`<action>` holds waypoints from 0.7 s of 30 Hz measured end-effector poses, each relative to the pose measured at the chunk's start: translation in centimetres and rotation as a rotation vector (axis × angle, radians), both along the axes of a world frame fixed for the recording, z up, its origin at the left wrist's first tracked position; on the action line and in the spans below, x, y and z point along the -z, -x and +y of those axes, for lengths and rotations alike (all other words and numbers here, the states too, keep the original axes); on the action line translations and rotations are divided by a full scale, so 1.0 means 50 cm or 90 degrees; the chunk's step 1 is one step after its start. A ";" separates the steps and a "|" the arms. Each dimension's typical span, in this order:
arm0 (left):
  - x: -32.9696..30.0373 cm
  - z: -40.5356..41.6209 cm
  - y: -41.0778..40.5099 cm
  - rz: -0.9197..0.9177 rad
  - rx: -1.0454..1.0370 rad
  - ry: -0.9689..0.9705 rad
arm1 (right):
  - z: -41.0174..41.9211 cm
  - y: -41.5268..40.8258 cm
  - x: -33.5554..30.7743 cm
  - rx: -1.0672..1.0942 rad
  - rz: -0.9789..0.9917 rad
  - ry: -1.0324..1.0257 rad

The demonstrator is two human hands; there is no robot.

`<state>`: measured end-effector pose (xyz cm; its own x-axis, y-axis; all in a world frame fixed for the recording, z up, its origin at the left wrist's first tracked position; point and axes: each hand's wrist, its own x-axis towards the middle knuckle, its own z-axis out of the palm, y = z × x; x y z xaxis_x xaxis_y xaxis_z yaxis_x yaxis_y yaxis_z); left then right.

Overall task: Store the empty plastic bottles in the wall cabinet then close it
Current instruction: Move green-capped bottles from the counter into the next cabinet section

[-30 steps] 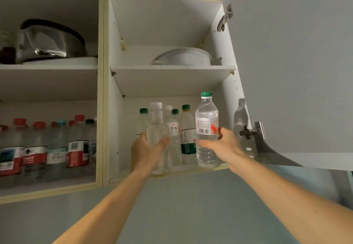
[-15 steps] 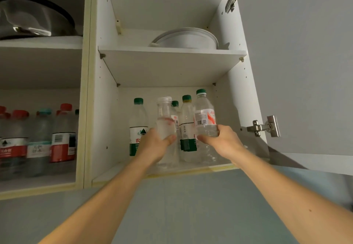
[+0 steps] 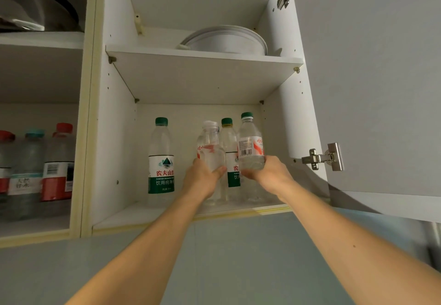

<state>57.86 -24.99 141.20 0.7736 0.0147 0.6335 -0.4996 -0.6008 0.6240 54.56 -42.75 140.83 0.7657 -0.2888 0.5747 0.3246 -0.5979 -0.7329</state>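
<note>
Both my arms reach up into the lower shelf (image 3: 143, 214) of the open wall cabinet. My left hand (image 3: 202, 180) grips a clear white-capped bottle (image 3: 210, 149) around its middle. My right hand (image 3: 267, 175) grips a clear green-capped bottle with a red-and-white label (image 3: 250, 147). Both bottles stand upright inside the compartment. Behind them is another green-capped bottle (image 3: 228, 142), partly hidden. A green-labelled bottle (image 3: 161, 159) stands apart at the left. The cabinet door (image 3: 372, 78) hangs open at the right.
A white bowl (image 3: 226, 42) sits on the upper shelf. The left compartment holds several red- and blue-capped bottles (image 3: 57, 161) below and a metal pot (image 3: 35, 11) above. Metal hinges (image 3: 322, 158) stick out from the door's inner face.
Both hands have pushed their bottles deeper into the lower shelf. My view has moved closer and tilted up toward the cabinet.
</note>
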 end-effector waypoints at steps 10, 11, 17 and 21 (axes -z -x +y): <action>-0.008 0.001 0.006 0.037 0.041 -0.043 | 0.001 0.000 0.005 0.028 0.008 0.040; -0.008 0.012 0.010 0.036 0.055 -0.061 | 0.002 0.004 0.004 0.026 0.016 0.048; -0.008 0.090 0.063 -0.059 0.074 -0.092 | 0.007 0.032 0.005 0.087 0.037 0.130; -0.007 0.129 0.117 -0.189 0.102 -0.083 | 0.047 0.079 0.021 0.196 -0.132 0.140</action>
<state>52.00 -18.57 141.55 0.5419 -0.1877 0.8192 -0.7418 -0.5651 0.3613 50.62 -40.38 139.79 0.5252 -0.3394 0.7804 0.2338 -0.8242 -0.5158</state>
